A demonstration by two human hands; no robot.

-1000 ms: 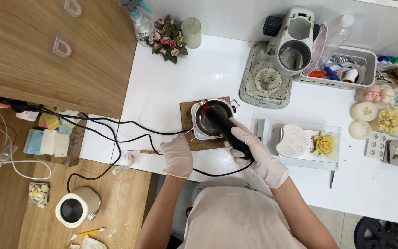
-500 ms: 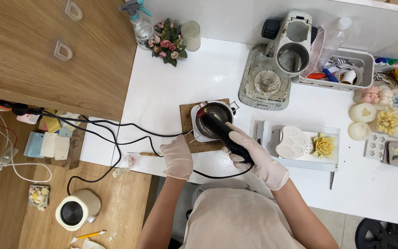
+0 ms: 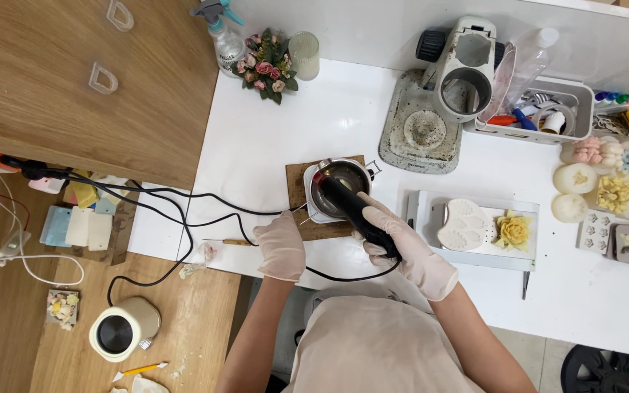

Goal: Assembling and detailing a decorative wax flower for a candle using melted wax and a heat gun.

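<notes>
Seen from above, I am at a white worktop (image 3: 271, 138), both hands in pale gloves. My right hand (image 3: 394, 244) is clenched around the handle of a black heat gun (image 3: 354, 211), whose nozzle points toward 11 o'clock and sits over the rim of a small metal pot (image 3: 343, 178). The pot rests on a white base on a brown wooden board (image 3: 300, 185), near the middle of the worktop. My left hand (image 3: 282, 244) lies at 8 o'clock from the pot, just beside the board's lower left corner; its fingers curl downward, and I cannot tell whether it is holding anything. The gun's black cord (image 3: 183, 218) trails away toward 9 o'clock.

At 3 o'clock from the pot a white tray (image 3: 475, 255) holds a pale leaf-shaped mould (image 3: 464, 224) and a yellow flower (image 3: 512, 230) (they touch). At 1 o'clock stands a grey machine (image 3: 445, 87) with a round opening. Toward 11 o'clock sit a small bouquet of pink flowers (image 3: 267, 67) and a ribbed glass (image 3: 304, 55). At far right, a cluster of flower-shaped pieces (image 3: 606, 182).
</notes>
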